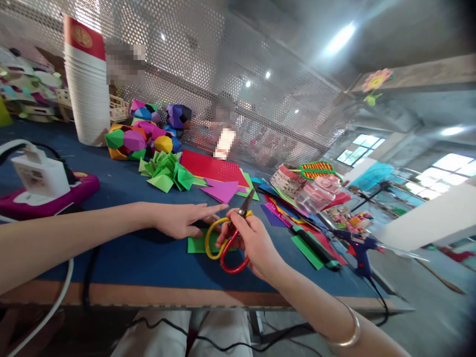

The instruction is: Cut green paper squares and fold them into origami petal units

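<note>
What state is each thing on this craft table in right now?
Red and yellow handled scissors: blades shut, held in right hand.
Green paper square: flat on the blue table, pressed by left hand.
White paper cups: stacked upright.
Blue glue gun: lying at table edge.

Small scissors with one yellow and one red plastic loop handle (226, 243), short dark blades pointing up and away, closed, lifted above the blue tabletop near its front edge, flat green paper square (197, 244) lying under them
</note>
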Action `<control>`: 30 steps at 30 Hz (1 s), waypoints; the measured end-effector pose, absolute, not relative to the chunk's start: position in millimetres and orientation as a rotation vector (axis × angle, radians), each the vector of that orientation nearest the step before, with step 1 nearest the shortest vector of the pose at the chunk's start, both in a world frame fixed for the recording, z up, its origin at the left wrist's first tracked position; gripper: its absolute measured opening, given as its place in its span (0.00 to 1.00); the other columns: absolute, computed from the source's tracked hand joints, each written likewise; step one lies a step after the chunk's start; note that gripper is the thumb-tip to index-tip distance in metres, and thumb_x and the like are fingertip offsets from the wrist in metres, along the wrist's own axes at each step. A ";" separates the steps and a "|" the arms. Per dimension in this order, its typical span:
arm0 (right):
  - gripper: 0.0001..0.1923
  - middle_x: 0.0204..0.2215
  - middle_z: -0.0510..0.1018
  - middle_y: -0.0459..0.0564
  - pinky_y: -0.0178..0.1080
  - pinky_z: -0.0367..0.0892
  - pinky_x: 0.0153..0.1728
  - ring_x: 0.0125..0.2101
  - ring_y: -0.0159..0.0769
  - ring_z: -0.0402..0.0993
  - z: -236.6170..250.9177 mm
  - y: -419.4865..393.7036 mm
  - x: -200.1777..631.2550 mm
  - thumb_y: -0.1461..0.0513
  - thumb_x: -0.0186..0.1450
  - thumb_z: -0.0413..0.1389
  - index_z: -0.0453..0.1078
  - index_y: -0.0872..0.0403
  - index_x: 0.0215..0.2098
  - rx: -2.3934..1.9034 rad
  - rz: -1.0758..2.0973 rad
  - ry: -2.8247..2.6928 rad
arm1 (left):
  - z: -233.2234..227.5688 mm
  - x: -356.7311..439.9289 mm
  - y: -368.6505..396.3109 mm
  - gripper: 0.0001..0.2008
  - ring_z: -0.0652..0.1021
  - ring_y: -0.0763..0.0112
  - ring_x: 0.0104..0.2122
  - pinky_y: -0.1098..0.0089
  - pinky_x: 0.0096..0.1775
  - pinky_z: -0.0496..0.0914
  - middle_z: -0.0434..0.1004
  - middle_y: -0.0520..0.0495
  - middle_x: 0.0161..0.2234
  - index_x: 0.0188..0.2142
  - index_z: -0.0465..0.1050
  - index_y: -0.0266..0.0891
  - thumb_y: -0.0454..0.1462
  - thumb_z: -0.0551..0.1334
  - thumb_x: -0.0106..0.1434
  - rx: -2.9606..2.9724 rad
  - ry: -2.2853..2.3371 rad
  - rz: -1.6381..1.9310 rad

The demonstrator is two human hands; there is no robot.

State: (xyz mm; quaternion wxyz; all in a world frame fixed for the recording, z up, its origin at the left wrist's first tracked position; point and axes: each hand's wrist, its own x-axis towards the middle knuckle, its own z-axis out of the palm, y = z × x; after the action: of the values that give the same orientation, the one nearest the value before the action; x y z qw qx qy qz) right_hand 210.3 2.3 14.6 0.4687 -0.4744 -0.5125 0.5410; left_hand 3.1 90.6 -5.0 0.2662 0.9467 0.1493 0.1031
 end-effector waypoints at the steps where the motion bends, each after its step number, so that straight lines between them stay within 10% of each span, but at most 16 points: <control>1: 0.20 0.25 0.78 0.42 0.36 0.77 0.24 0.23 0.35 0.79 12.3 2.6 205.3 0.47 0.63 0.62 0.66 0.53 0.37 -1.150 1.328 -1.251 | -5.6 3.4 90.5 0.43 0.61 0.48 0.69 0.47 0.67 0.56 0.61 0.38 0.70 0.75 0.35 0.41 0.31 0.57 0.68 2.561 0.425 0.278; 7: 0.18 0.24 0.77 0.41 0.37 0.77 0.23 0.21 0.33 0.77 8.3 5.3 194.9 0.49 0.64 0.61 0.66 0.53 0.39 -1.149 1.330 -1.289 | -8.5 2.9 90.5 0.41 0.60 0.45 0.70 0.46 0.68 0.55 0.56 0.35 0.72 0.75 0.38 0.39 0.30 0.55 0.67 2.582 0.472 0.265; 16: 0.19 0.23 0.75 0.40 0.37 0.76 0.22 0.22 0.35 0.77 20.9 -0.3 226.8 0.49 0.61 0.64 0.65 0.53 0.37 -1.286 1.245 -1.255 | -5.4 3.9 90.8 0.43 0.64 0.58 0.68 0.53 0.69 0.52 0.74 0.47 0.63 0.75 0.30 0.42 0.32 0.57 0.70 2.525 0.363 0.267; 30: 0.08 0.25 0.76 0.41 0.33 0.76 0.21 0.24 0.33 0.80 3.6 1.4 184.3 0.57 0.69 0.54 0.64 0.53 0.41 -1.147 1.337 -1.219 | -8.3 6.4 93.3 0.38 0.64 0.51 0.68 0.56 0.69 0.56 0.63 0.39 0.69 0.70 0.56 0.37 0.23 0.54 0.60 2.551 0.511 0.302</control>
State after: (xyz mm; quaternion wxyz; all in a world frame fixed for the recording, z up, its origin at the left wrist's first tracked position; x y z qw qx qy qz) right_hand 184.3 1.4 3.6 0.4792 -0.4699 -0.4996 0.5477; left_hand 6.4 93.3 -8.3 0.2584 0.9409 0.1884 0.1114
